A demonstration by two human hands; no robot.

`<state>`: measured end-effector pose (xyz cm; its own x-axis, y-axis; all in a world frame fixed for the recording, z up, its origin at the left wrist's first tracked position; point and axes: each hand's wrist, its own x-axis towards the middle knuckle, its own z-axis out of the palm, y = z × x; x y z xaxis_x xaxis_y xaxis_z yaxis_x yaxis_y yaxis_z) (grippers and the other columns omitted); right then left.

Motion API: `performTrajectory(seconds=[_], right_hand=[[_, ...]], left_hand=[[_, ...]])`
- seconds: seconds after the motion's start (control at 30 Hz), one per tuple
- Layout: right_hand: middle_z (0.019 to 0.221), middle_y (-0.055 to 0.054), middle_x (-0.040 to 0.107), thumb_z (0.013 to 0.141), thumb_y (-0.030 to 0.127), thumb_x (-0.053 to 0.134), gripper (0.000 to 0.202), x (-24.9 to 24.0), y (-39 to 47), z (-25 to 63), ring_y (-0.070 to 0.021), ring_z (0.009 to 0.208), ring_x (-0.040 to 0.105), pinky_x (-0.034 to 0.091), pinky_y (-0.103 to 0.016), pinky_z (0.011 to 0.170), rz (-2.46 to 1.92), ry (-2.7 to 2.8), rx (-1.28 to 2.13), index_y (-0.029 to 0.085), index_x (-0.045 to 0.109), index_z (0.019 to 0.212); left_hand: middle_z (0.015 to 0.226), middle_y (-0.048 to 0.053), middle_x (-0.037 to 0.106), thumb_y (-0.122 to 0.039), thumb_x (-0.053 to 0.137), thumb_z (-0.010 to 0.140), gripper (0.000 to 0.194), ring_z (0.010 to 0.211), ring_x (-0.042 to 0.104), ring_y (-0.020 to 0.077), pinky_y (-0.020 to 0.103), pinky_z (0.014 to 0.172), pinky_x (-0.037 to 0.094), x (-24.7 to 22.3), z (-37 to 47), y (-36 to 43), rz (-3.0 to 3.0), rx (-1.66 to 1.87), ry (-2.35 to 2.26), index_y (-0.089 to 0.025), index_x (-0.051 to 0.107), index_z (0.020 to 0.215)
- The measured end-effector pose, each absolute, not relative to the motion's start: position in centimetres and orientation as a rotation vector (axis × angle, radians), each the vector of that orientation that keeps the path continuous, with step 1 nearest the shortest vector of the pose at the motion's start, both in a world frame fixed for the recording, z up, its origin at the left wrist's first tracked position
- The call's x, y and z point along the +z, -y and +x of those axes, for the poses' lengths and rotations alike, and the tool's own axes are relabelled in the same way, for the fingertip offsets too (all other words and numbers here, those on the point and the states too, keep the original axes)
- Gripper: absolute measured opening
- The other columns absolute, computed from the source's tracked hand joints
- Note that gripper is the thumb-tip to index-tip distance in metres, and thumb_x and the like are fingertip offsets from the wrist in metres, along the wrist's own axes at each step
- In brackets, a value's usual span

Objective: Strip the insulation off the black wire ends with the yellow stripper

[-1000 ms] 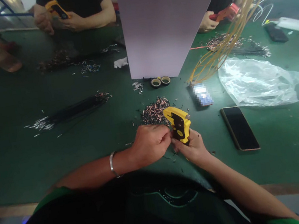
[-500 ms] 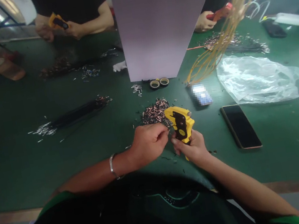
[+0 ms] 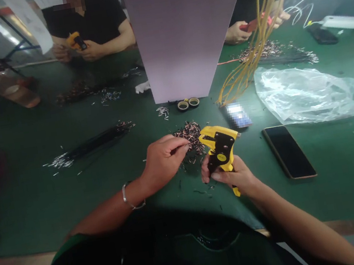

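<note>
My right hand (image 3: 234, 175) is wrapped around the handles of a yellow-and-black wire stripper (image 3: 221, 147), its jaws pointing left and up with a gap between them. To the left, my left hand (image 3: 166, 159) is closed in a pinch on a short black wire, of which hardly anything shows past the fingertips. Those fingertips are apart from the stripper and just in front of a pile of short wire pieces with copper ends (image 3: 192, 132). Part of the pile is hidden behind my left hand. A few black scraps (image 3: 203, 192) lie below the hands.
Black wires (image 3: 93, 145) lie bundled on the left. Behind the pile are two tape rolls (image 3: 182, 105) and an upright pale panel (image 3: 170, 37). A phone (image 3: 289, 151) and clear plastic bag (image 3: 307, 93) lie right, near hanging yellow wires (image 3: 261, 49). Two co-workers hold tools across the table.
My left hand has drawn back left, away from the stripper jaws. My right hand has turned the stripper slightly and moved it a little right. The view has shifted somewhat.
</note>
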<state>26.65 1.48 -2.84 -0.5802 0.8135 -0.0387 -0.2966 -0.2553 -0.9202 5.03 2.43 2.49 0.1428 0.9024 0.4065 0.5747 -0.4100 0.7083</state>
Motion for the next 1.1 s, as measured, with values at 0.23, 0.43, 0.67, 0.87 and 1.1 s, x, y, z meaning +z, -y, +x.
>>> performTrajectory(seconds=[0.23,0.43,0.67,0.87,1.1], right_hand=[[0.083,-0.005,0.066,0.077,0.032,0.079,0.029,-2.9,-1.6,26.9,-0.0208,0.074,0.063,0.051,-0.039,0.074,-0.609,1.283,1.997,0.018,0.067,0.099],[0.084,-0.005,0.067,0.077,0.032,0.079,0.033,-3.4,-1.6,26.9,-0.0208,0.074,0.064,0.052,-0.039,0.072,-0.543,1.26,2.066,0.018,0.066,0.103],[0.083,-0.005,0.067,0.076,0.033,0.079,0.034,-3.0,-1.6,26.7,-0.0202,0.072,0.064,0.052,-0.038,0.071,-0.533,1.274,2.105,0.017,0.064,0.103],[0.08,-0.005,0.068,0.076,0.034,0.079,0.034,-2.7,-1.6,26.8,-0.0206,0.072,0.064,0.052,-0.037,0.07,-0.523,1.305,2.12,0.017,0.064,0.101],[0.079,-0.005,0.068,0.075,0.035,0.08,0.036,-2.8,-1.6,26.8,-0.0208,0.072,0.064,0.052,-0.037,0.07,-0.5,1.282,2.159,0.015,0.064,0.1]], left_hand=[[0.09,0.005,0.074,-0.018,0.063,0.089,0.013,0.081,0.069,0.0143,0.027,0.073,0.056,2.3,4.4,-2.8,2.141,1.278,-1.392,-0.021,0.075,0.091],[0.085,0.004,0.074,-0.018,0.065,0.089,0.012,0.077,0.069,0.0134,0.026,0.068,0.056,2.4,4.0,-3.0,2.191,1.248,-1.324,-0.021,0.076,0.089],[0.085,0.004,0.075,-0.021,0.065,0.089,0.011,0.076,0.069,0.0135,0.026,0.07,0.055,2.7,4.0,-3.1,2.225,1.16,-1.301,-0.022,0.076,0.087],[0.083,0.003,0.075,-0.017,0.065,0.087,0.011,0.074,0.068,0.0122,0.025,0.069,0.055,3.2,4.0,-3.1,2.109,1.171,-1.277,-0.021,0.075,0.085],[0.082,0.003,0.076,-0.018,0.067,0.086,0.009,0.074,0.069,0.0122,0.025,0.07,0.056,3.3,4.2,-3.0,2.016,1.155,-1.251,-0.02,0.075,0.082]])
